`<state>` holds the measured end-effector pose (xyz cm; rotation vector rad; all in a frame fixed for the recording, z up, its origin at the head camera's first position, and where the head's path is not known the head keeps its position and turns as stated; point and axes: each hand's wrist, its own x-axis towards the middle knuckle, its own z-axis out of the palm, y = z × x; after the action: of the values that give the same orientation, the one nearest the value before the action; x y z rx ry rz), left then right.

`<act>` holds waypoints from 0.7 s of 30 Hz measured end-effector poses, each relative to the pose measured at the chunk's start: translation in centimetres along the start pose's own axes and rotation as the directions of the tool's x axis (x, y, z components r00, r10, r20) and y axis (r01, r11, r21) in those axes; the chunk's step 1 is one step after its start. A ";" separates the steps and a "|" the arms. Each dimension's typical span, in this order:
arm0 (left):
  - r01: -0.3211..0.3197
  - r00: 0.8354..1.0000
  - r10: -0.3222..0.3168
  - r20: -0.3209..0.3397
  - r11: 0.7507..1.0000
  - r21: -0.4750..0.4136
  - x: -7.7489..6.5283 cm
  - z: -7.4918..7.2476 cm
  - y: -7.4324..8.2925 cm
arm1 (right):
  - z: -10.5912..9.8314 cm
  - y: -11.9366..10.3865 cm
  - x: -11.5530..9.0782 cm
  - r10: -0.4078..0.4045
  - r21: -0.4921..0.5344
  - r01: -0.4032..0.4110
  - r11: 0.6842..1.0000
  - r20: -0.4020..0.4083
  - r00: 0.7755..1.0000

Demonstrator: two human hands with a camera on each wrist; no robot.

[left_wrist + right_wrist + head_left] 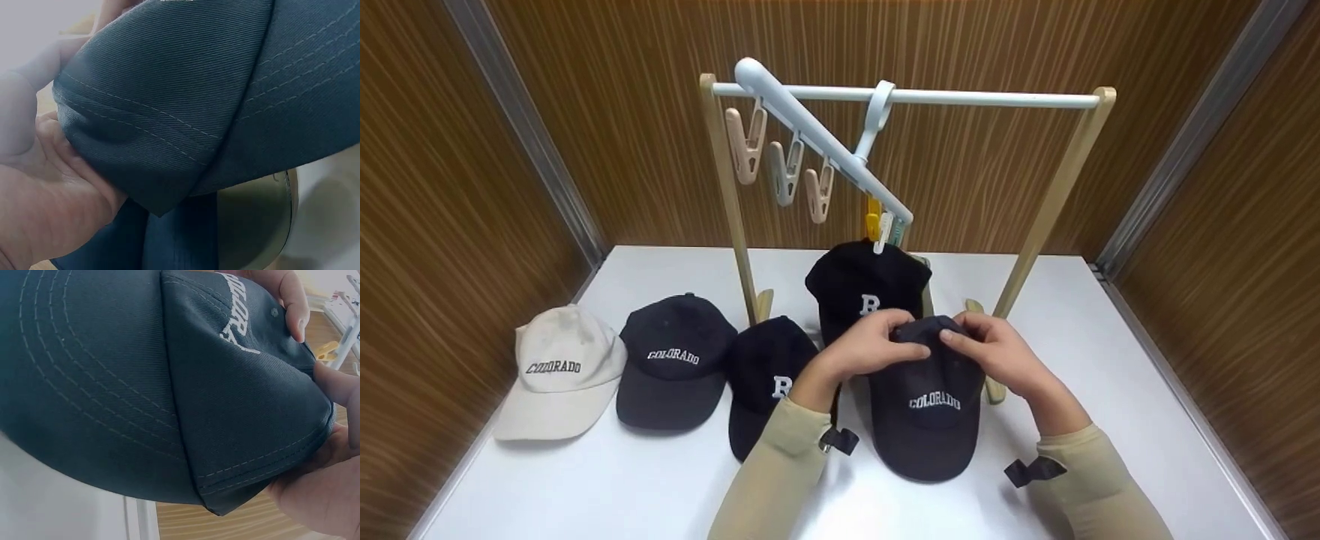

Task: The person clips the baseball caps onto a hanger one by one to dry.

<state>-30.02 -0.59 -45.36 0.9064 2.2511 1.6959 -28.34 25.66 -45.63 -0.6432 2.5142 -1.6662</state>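
Note:
A dark cap [934, 427] with white COLORADO lettering hangs brim down between both hands. My left hand [874, 345] pinches the crown's top left, thumb in front and fingers behind. On the crown's right side, my right hand [997, 349] grips the fabric the same way. The left wrist view shows the cap's side and brim [304, 84] close up, while the right wrist view shows part of the lettering [239, 315]. Just behind, a black cap [862, 274] with a white R hangs from clips on a light blue hanger [817, 131].
The hanger hooks over a rack's white bar [982, 97] on wooden legs. Three clips on its left half, including a pink clip [746, 146], hold nothing. On the white table stand a cream cap [559, 382], a navy cap [675, 360] and another black R cap [769, 375].

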 end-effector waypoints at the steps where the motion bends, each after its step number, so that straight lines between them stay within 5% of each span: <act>1: 0.001 1.000 -0.001 0.001 1.000 -0.001 -0.1 -0.1 0.0 | 0.1 0.0 0.1 -0.002 0.000 0.002 1.000 0.000 1.000; 21: -0.008 1.000 0.008 0.023 1.000 0.009 -1.0 -2.7 -0.3 | 1.9 -0.6 1.3 -0.003 0.019 0.002 1.000 0.033 0.999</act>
<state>-30.61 -3.38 -44.96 0.9334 2.2449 1.6718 -28.81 23.31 -45.64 -0.6662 2.4730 -1.6645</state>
